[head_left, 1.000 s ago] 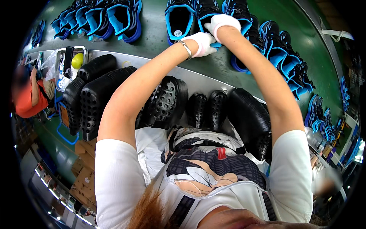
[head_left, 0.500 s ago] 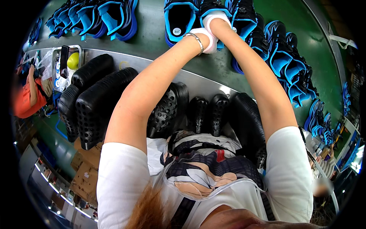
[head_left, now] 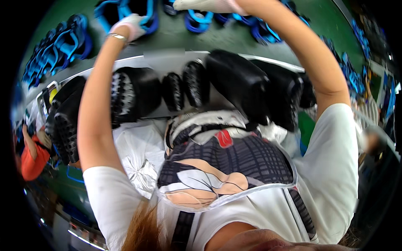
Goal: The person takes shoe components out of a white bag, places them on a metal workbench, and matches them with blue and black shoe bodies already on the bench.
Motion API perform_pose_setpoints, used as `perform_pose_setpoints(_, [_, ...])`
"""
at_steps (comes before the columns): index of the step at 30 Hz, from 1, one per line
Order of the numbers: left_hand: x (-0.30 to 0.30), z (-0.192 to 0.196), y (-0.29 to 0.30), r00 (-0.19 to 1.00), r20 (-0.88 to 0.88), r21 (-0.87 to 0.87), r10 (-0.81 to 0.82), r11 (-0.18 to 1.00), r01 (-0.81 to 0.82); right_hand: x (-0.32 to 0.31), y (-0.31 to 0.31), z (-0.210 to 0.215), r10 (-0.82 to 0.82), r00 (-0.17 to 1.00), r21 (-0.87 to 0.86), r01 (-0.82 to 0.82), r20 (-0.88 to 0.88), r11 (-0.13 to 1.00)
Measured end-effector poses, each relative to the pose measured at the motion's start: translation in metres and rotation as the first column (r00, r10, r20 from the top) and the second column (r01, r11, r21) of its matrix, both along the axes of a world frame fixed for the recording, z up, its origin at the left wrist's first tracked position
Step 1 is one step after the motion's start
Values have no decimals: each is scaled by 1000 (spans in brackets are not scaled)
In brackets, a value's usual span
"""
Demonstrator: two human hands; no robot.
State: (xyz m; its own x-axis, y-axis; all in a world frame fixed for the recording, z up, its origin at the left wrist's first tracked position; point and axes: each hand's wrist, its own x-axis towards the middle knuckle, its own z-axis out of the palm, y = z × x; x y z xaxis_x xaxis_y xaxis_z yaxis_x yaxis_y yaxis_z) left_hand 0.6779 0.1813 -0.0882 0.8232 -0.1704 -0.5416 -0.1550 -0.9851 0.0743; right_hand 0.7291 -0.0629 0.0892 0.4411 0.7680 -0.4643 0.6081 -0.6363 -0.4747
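Both my arms reach forward over a green belt [head_left: 234,39] lined with blue and black shoes. My left hand [head_left: 129,26], in a white glove with a bracelet at the wrist, has its fingers curled on the rim of a blue shoe [head_left: 109,9] at the top left. My right hand [head_left: 205,5], also gloved, lies stretched along the top edge just above another blue shoe [head_left: 197,21]. The picture's edge cuts off its fingers, so its grip does not show.
Several black studded soles [head_left: 130,94] and black moulds [head_left: 238,83] stand in a row along the grey edge below the belt. More blue shoes [head_left: 63,46] lie at the left. A white bag [head_left: 140,154] sits by my lap. A person in orange [head_left: 31,161] works at far left.
My hands, together on one blue shoe a second ago, have moved apart: the left out to the left, the right up toward the top edge. My head has leaned closer to the belt.
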Motion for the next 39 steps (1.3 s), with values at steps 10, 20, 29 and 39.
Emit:
perform_pose_setpoints(10, [-95, 88, -66, 897, 389, -553, 210, 832, 45, -138, -185, 41, -360, 930, 215, 338, 75, 916])
perform_pose_setpoints(20, [-165, 55, -116, 890, 146, -747, 433, 638, -188, -194, -135, -25, 111, 846, 35, -151, 522, 988])
perform_pose_setpoints(29, [-179, 50, -118, 862, 194, -709, 468, 675, -206, -190, -113, -56, 240, 768, -39, -271, 593, 962])
perform_pose_setpoints(39, [-189, 57, -98, 690, -1, -881, 724, 325, -343, -172, -116, -5, 143, 903, 244, -258, 405, 935])
